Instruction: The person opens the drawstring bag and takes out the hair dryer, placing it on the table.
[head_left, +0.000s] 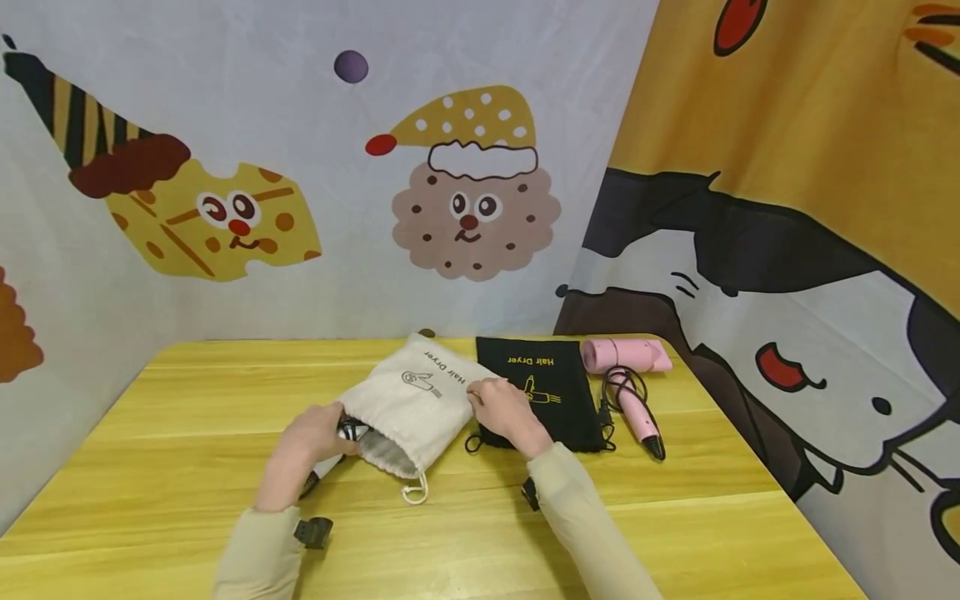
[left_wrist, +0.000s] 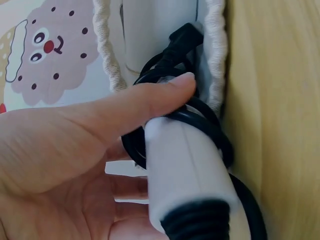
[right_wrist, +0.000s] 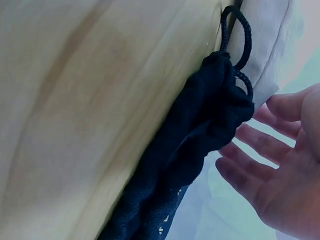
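Observation:
A white drawstring bag (head_left: pixel 397 404) printed "Hair Dryer" lies tilted on the table, its mouth gaping toward the near side. My left hand (head_left: pixel 315 433) is at the mouth's left edge. It grips the handle of a white hair dryer (left_wrist: pixel 185 160), thumb over the black cord (left_wrist: pixel 217 135) wound there. The dryer's upper part is inside the bag; its handle end sticks out. On the bag's right side, my right hand (head_left: pixel 504 408) pinches the fabric edge between thumb and fingers, in front of a black drawstring bag (right_wrist: pixel 175 145).
The black bag, also printed "Hair Dryer", lies flat at the right of the white one. Beyond it a pink hair dryer (head_left: pixel 633 358) with a wound black cord rests near the table's right edge. Patterned cloth (head_left: pixel 345 300) hangs behind the wooden table (head_left: pixel 187 467).

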